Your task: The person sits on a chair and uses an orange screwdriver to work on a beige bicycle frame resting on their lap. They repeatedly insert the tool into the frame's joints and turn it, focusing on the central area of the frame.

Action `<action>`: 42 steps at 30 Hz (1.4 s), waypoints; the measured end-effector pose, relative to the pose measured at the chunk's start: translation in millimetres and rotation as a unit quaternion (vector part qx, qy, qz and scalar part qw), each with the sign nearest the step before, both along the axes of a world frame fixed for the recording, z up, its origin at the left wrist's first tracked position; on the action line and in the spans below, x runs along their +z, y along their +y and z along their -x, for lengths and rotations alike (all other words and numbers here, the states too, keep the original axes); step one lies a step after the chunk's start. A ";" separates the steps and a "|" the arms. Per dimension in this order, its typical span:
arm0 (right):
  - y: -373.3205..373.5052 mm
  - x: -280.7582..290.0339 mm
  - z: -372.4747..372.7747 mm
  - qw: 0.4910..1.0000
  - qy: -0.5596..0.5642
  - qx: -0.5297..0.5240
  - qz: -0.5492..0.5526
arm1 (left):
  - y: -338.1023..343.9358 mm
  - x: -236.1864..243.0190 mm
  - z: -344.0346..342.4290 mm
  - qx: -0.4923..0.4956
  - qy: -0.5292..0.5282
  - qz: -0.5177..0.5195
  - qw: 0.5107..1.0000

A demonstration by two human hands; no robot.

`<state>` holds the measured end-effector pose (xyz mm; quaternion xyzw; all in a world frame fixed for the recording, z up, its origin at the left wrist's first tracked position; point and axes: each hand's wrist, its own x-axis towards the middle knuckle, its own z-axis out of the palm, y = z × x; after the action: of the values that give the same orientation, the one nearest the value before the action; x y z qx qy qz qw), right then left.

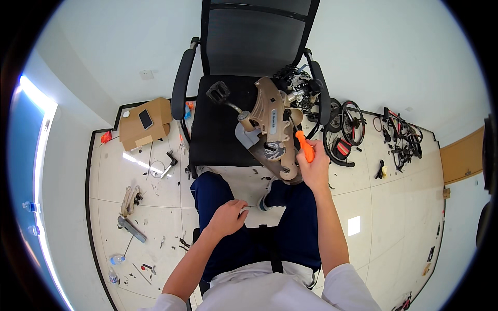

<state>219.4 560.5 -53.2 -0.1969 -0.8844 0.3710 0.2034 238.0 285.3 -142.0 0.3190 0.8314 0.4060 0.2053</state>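
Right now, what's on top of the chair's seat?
A brown frame with a black pedal, and metal parts beside it. The right hand holds a screwdriver at the frame. The frame covers some of the seat, so I can't tell what's underneath.

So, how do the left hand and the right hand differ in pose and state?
The right hand grips an orange-handled screwdriver; the left hand holds nothing visible. The right hand is beside the brown metal part; the left hand is over the left thigh. Both are bare.
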 end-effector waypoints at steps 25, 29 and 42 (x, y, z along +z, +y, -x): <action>12.6 16.3 13.0 0.852 0.033 -0.103 0.512 | -0.2 -6.7 -5.3 -0.002 0.027 0.000 1.000; 27.0 1.8 13.7 0.992 -0.021 -0.105 0.071 | 2.2 -4.0 -4.7 -0.009 0.030 -0.001 0.999; 1.1 20.7 12.9 0.997 -0.004 0.035 -0.070 | -1.2 -11.0 -4.9 -0.007 0.040 -0.016 0.999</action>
<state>206.5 561.6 -32.5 -0.1527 -0.9155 0.3142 0.1996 242.9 284.1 -153.0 0.3444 0.8299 0.4048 0.1695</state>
